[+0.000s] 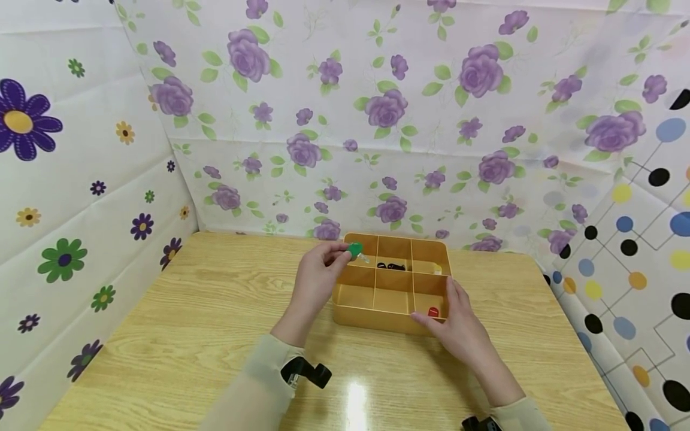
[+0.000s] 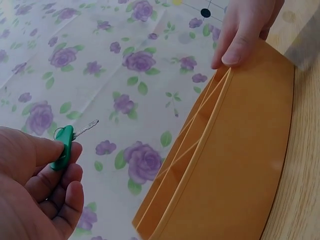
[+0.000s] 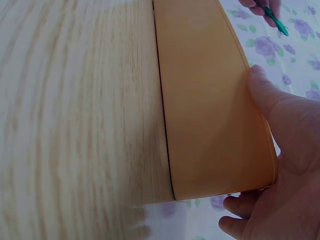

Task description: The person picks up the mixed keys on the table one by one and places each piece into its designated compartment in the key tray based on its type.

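Pinched between thumb and forefinger of the left hand [image 1: 318, 269], a green-headed key [image 1: 356, 251] is held above the back-left compartment of the divided tray [image 1: 390, 326]. In the left wrist view, the key [image 2: 67, 145] shows a green plastic head in the fingers [image 2: 55, 152] and a metal blade pointing away from the palm. The key touches neither the tray walls nor the floor of any compartment.

Right hand [image 1: 458, 323] grips the front-right corner of the tray: the thumb [image 3: 262, 90] lies along the front outer wall [image 3: 210, 100], and the remaining fingers curl over the right end. In the left wrist view, those fingertips [image 2: 235, 52] rest on the rim of the tray [image 2: 240, 165].

Tray position: flat on the wooden table [image 1: 188, 335], toward the back, near the flowered backdrop [image 1: 377, 108]. It is orange-yellow, with six compartments in two rows of three.

Contents:
- A black item [image 1: 392, 266] lies in the back-middle compartment.
- A red item [image 1: 433, 312] lies in the front-right compartment, just beside the right hand.
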Available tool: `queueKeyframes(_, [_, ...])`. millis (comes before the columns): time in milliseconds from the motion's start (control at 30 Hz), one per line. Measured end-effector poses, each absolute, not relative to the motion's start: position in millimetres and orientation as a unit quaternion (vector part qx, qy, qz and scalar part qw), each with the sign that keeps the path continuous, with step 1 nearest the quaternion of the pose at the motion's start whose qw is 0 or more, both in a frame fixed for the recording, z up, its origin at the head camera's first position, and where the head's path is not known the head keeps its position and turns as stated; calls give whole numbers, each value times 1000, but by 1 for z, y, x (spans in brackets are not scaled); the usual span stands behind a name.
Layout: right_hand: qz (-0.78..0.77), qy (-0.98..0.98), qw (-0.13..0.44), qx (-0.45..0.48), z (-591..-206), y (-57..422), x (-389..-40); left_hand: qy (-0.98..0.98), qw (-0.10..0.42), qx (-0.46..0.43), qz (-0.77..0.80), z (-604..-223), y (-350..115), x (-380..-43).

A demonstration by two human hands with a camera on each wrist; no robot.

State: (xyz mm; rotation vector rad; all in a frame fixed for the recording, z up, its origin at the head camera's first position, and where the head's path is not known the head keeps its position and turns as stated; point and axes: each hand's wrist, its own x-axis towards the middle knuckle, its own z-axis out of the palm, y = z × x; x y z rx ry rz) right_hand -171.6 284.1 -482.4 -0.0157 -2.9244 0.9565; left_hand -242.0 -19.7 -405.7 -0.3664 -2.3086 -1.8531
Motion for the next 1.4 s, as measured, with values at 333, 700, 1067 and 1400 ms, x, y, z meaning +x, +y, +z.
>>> queueKeyframes(333, [311, -950, 28, -9, -483, 284, -173, -780, 71, -136, -606, -404, 2, -239])
queueKeyframes(700, [312, -950, 31, -9, -485, 285, -174, -793, 66, -149, -587, -406, 19, -241])
queueKeyframes(1067, [314, -949, 29, -9, -483, 285, -174, -811, 75, -160, -557, -411, 32, -243])
queueKeyframes(1400, [318, -948, 30, -4, -483, 285, -173, -826, 78, -178, -529, -414, 40, -243])
